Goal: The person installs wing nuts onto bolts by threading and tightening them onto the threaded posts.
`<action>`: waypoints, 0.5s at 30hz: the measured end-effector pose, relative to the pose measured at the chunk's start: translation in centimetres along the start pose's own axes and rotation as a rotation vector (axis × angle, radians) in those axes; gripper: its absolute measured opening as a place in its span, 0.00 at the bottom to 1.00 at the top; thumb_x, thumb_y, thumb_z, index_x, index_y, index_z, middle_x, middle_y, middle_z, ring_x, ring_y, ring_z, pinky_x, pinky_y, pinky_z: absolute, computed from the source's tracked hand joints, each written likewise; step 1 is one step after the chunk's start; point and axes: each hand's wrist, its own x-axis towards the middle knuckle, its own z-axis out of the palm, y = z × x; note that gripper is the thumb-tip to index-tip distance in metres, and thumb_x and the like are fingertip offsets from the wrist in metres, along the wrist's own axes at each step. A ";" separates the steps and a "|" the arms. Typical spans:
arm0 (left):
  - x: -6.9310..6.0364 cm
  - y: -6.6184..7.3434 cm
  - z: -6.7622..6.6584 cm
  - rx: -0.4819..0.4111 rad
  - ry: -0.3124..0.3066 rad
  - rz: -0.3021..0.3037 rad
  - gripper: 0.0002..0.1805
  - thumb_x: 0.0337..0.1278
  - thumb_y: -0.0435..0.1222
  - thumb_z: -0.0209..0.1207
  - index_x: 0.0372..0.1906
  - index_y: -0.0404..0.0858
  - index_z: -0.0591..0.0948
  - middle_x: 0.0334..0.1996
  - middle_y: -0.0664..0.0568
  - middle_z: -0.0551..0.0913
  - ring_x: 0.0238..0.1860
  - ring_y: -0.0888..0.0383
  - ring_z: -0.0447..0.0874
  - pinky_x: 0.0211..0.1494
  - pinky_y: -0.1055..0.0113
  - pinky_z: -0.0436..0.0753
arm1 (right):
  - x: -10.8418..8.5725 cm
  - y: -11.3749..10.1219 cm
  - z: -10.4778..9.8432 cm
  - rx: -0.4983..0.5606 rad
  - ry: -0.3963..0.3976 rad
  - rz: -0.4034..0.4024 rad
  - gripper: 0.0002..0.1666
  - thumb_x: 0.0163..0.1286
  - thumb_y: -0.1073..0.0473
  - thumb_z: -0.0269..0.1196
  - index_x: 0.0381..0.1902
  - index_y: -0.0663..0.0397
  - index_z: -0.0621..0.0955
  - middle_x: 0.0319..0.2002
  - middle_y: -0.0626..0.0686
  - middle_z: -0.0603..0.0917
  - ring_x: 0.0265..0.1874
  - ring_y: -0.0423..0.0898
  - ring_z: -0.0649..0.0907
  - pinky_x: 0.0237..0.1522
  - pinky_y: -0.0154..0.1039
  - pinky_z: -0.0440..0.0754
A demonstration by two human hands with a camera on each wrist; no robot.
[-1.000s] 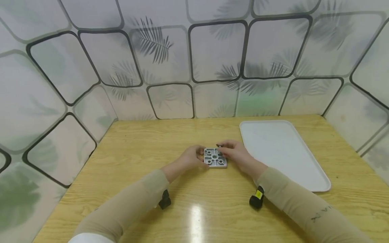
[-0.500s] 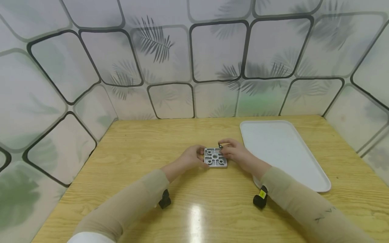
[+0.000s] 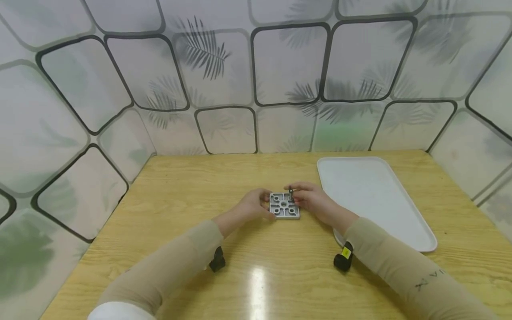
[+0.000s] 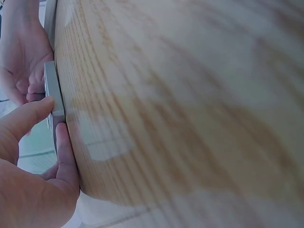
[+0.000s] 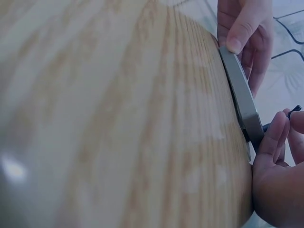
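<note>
A square grey plate (image 3: 284, 206) with ring-shaped holes lies on the wooden table in the head view. My left hand (image 3: 254, 205) grips its left side, thumb at the near corner. At the plate's far right corner my right hand (image 3: 314, 200) pinches a small dark pin-like part (image 3: 291, 192) that stands upright. In the right wrist view the dark part (image 5: 295, 110) pokes out past the fingers of my right hand (image 5: 280, 175), beside the plate's edge (image 5: 241, 90). The left wrist view shows my left thumb on top of the plate (image 4: 54, 90); the part is hidden there.
A white rectangular tray (image 3: 372, 195) lies on the table (image 3: 208, 178) to the right, partly behind my right forearm. A patterned wall (image 3: 224, 89) borders the table at the back and sides.
The small dark part has gone from lying tilted to standing upright at the plate's corner, and my right fingers have shifted around it. My left hand keeps its grip on the plate.
</note>
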 end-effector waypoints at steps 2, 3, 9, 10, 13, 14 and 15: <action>0.0 0.0 0.0 0.001 0.001 -0.004 0.46 0.45 0.24 0.78 0.74 0.30 0.72 0.60 0.41 0.80 0.49 0.54 0.84 0.60 0.64 0.86 | -0.1 -0.1 0.0 -0.013 0.008 0.002 0.27 0.79 0.67 0.54 0.72 0.71 0.72 0.69 0.60 0.76 0.45 0.34 0.80 0.46 0.23 0.83; 0.0 0.1 0.0 0.004 0.001 -0.006 0.46 0.45 0.24 0.78 0.74 0.30 0.72 0.60 0.41 0.80 0.50 0.54 0.84 0.61 0.64 0.85 | -0.1 -0.1 0.0 -0.018 0.011 0.000 0.26 0.79 0.66 0.55 0.71 0.70 0.73 0.65 0.58 0.78 0.44 0.34 0.80 0.46 0.23 0.83; -0.1 0.1 -0.1 0.011 -0.004 -0.011 0.46 0.47 0.25 0.78 0.74 0.31 0.72 0.60 0.42 0.80 0.50 0.54 0.83 0.62 0.63 0.84 | -0.2 -0.2 0.1 -0.057 0.045 0.005 0.22 0.78 0.65 0.59 0.66 0.67 0.76 0.49 0.50 0.79 0.43 0.36 0.80 0.44 0.25 0.83; -0.1 0.1 -0.1 0.009 -0.006 -0.011 0.46 0.47 0.25 0.78 0.74 0.31 0.72 0.60 0.42 0.80 0.50 0.54 0.83 0.61 0.63 0.84 | -0.2 -0.2 0.2 -0.060 0.050 0.008 0.22 0.78 0.64 0.60 0.66 0.67 0.77 0.50 0.50 0.79 0.43 0.36 0.80 0.44 0.25 0.83; -0.1 0.1 -0.1 0.004 -0.015 -0.011 0.46 0.48 0.25 0.78 0.75 0.31 0.71 0.60 0.42 0.80 0.50 0.54 0.83 0.59 0.64 0.85 | 0.0 -0.2 0.4 -0.066 0.083 0.016 0.21 0.78 0.64 0.61 0.65 0.66 0.77 0.53 0.52 0.80 0.43 0.36 0.80 0.44 0.25 0.83; -0.1 0.1 -0.1 0.005 -0.016 -0.010 0.46 0.48 0.25 0.78 0.75 0.31 0.71 0.60 0.42 0.80 0.49 0.54 0.83 0.59 0.65 0.85 | 0.0 -0.2 0.5 -0.064 0.097 0.019 0.21 0.77 0.64 0.62 0.64 0.66 0.78 0.54 0.52 0.80 0.43 0.36 0.80 0.44 0.25 0.83; -0.1 0.1 -0.1 0.005 -0.017 -0.010 0.46 0.48 0.25 0.77 0.75 0.31 0.71 0.60 0.42 0.80 0.49 0.54 0.83 0.58 0.65 0.85 | 0.0 -0.2 0.7 -0.066 0.113 0.022 0.21 0.77 0.64 0.62 0.64 0.65 0.78 0.54 0.52 0.80 0.43 0.36 0.80 0.43 0.24 0.83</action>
